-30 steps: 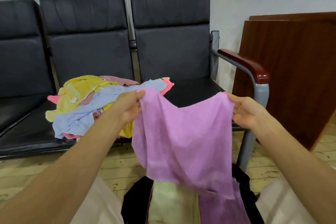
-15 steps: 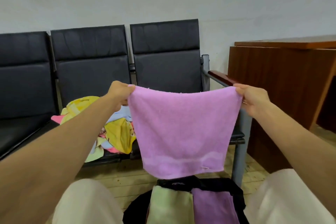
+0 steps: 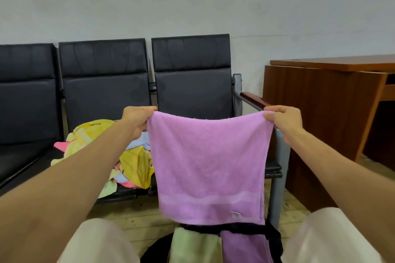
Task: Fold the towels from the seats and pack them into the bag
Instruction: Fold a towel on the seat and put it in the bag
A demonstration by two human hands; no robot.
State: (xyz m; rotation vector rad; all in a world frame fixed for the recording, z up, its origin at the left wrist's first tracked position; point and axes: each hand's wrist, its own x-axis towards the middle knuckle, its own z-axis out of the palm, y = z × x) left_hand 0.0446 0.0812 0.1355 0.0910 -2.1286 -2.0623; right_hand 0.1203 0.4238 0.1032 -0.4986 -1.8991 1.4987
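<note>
I see my left hand (image 3: 136,118) and right hand (image 3: 282,119) each pinching one top corner of the lilac terry towel (image 3: 208,166); it hangs flat below my fingers, above the open black bag (image 3: 271,235).

A brown wooden desk (image 3: 320,113) stands right of the row, against a pale wall (image 3: 192,2).
</note>
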